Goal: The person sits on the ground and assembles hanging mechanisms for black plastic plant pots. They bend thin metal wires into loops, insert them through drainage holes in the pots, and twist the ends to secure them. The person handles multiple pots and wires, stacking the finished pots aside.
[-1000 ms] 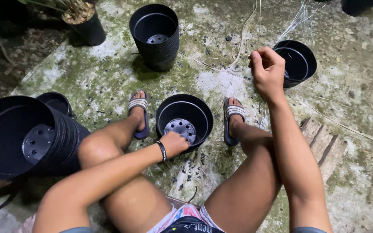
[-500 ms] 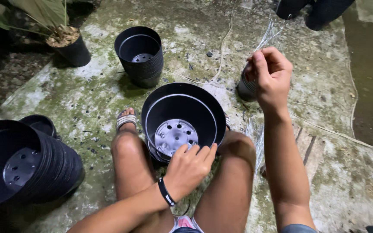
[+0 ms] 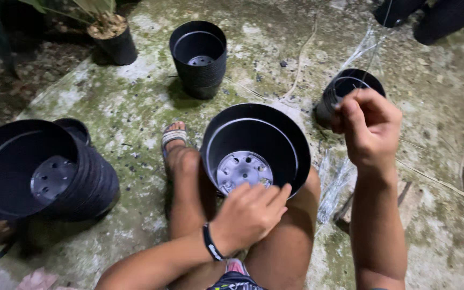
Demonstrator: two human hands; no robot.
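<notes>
A black plastic pot (image 3: 275,129) with a holed bottom rests tilted between my knees, its mouth facing me. My left hand (image 3: 249,214) grips its near rim, fingers curled over the edge. My right hand (image 3: 369,128) is raised to the right of the pot with fingers pinched on a thin clear string (image 3: 374,51) that runs up and away. Behind that hand a small black pot (image 3: 345,88) lies on its side.
A stack of black pots (image 3: 55,177) lies on its side at the left. An upright stack of pots (image 3: 198,56) stands farther back. A potted plant (image 3: 115,40) sits at top left. Clear strands (image 3: 334,182) lie on the mossy concrete at my right.
The pot has been lifted from the ground between my feet up against my knees and tilted toward me. My right hand has kept hold of the string and dropped lower in view.
</notes>
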